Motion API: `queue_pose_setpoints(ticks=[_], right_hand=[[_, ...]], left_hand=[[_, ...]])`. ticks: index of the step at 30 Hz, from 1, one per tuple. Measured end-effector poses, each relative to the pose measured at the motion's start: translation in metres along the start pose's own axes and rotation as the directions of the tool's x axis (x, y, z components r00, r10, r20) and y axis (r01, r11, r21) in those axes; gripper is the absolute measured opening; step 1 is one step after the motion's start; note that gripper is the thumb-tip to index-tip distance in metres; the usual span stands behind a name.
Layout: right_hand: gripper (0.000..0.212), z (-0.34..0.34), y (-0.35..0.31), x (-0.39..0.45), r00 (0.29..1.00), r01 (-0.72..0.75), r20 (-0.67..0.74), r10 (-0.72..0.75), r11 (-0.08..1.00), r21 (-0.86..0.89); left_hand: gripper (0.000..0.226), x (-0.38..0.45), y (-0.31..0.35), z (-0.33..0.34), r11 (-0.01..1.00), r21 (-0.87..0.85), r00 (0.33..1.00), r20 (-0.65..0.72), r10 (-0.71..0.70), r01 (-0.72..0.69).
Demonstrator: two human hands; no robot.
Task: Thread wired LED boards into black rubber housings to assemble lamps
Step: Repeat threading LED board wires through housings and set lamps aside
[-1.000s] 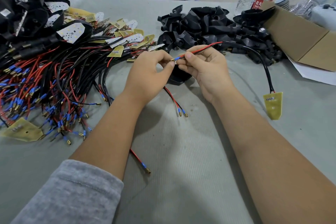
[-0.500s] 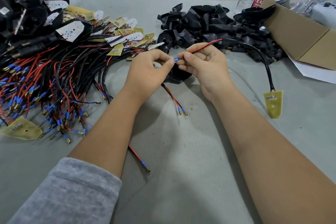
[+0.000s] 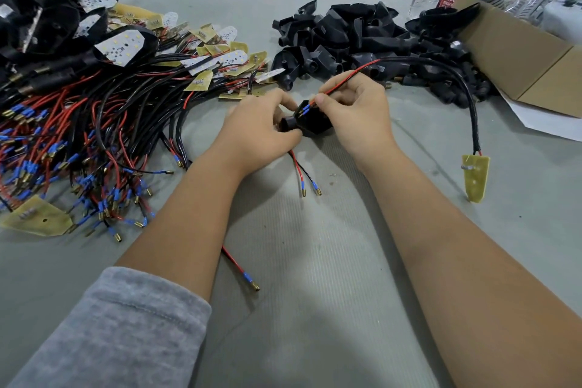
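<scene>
The left hand (image 3: pixel 258 126) grips a black housing (image 3: pixel 310 121) just above the table (image 3: pixel 315 261), steadying its opening toward the right hand (image 3: pixel 352 110), which pinches the red wire (image 3: pixel 349 77) near its blue-tipped end, aiming it into the housing. The LED board (image 3: pixel 475 175) trails at the cable's far end, resting on the table.

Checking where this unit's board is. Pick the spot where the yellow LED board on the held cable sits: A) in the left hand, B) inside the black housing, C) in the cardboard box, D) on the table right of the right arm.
D: the LED board hangs from the cable with its tip on the table, right of the right hand.
</scene>
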State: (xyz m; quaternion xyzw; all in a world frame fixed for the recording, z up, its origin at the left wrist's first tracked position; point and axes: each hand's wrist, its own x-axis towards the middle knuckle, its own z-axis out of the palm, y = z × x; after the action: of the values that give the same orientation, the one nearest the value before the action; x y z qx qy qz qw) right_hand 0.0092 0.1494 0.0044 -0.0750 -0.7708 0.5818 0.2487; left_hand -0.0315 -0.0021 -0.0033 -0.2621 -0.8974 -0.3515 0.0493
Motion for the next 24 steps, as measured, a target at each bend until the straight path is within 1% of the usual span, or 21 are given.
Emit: queue_pose_setpoints(ticks=[3,5,7,9,11,15,17,21,23,24], right_hand=[[0.024,0.001,0.000,0.000,1.000,0.000,0.011,0.001,1.000,-0.012],[0.024,0.001,0.000,0.000,1.000,-0.009,0.018,0.010,0.999,-0.032],[0.023,0.001,-0.001,-0.001,0.999,-0.023,0.026,0.023,0.999,-0.023],[0.021,0.002,-0.003,-0.002,0.998,-0.046,0.042,0.044,0.998,0.052],[0.019,0.002,-0.005,-0.003,0.996,-0.081,0.053,0.074,0.986,0.144],[0.016,0.003,-0.006,-0.004,0.988,-0.153,0.057,0.143,0.961,0.232],[0.015,0.003,-0.007,-0.005,0.985,-0.169,0.074,0.154,0.950,0.264],[0.013,0.005,-0.009,-0.007,0.983,-0.164,0.114,0.142,0.961,0.222],[0.014,0.006,-0.010,-0.006,0.980,-0.180,0.125,0.153,0.950,0.254],[0.017,0.006,-0.011,-0.006,0.976,-0.202,0.134,0.169,0.933,0.296]], left_hand=[[0.019,0.001,-0.004,0.000,0.999,-0.044,0.999,-0.054,0.000,-0.002],[0.017,0.002,-0.004,0.000,0.998,-0.066,0.998,-0.068,-0.003,-0.002],[0.017,0.002,-0.004,0.001,0.999,-0.050,0.996,-0.084,0.012,-0.016],[0.017,0.002,-0.004,0.001,0.999,-0.039,0.991,-0.130,0.027,-0.033],[0.015,0.002,-0.003,0.001,0.996,-0.077,0.982,-0.188,0.036,-0.051],[0.019,0.001,-0.002,0.000,0.980,-0.188,0.973,-0.228,0.026,-0.070],[0.020,0.001,0.000,0.001,0.975,-0.209,0.972,-0.234,0.022,-0.072],[0.021,0.002,0.000,0.003,0.968,-0.240,0.973,-0.231,0.014,-0.071],[0.025,0.002,0.000,0.003,0.955,-0.290,0.971,-0.239,-0.019,-0.053],[0.029,0.002,0.000,0.003,0.948,-0.314,0.969,-0.245,-0.035,-0.046]])
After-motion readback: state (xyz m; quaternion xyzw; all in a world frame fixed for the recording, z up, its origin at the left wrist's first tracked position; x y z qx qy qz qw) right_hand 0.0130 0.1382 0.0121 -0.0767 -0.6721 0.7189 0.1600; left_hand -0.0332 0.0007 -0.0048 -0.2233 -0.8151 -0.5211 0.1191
